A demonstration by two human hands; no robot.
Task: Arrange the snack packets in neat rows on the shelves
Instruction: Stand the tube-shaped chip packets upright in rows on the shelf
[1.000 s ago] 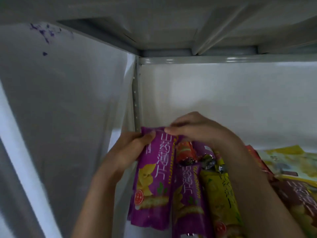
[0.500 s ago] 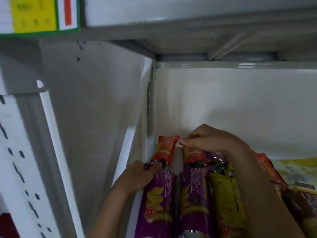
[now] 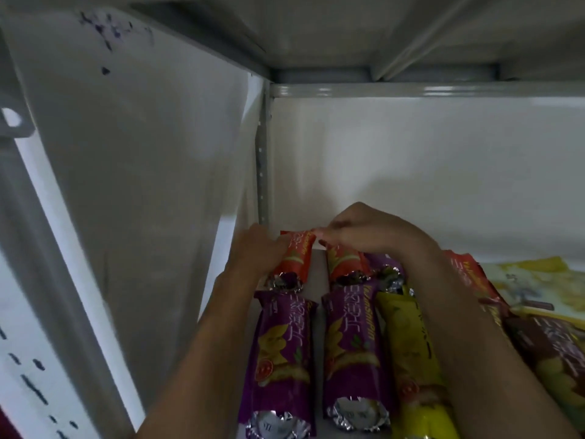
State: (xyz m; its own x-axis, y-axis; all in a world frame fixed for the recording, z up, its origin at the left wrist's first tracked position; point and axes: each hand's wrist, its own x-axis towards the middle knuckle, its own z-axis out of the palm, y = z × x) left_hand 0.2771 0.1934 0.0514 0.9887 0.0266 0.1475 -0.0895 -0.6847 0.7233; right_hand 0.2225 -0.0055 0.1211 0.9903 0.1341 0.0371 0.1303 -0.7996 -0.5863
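While both hands pinch, left hand (image 3: 258, 248) grips a red packet (image 3: 296, 258); right hand (image 3: 373, 236) seemingly another (image 3: 343, 261).

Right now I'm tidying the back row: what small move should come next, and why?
Probably nudge the left orange packet, held by the left hand, rightward toward the second orange packet under the right hand. A bare gap separates them, wider than between the purple packets in front.
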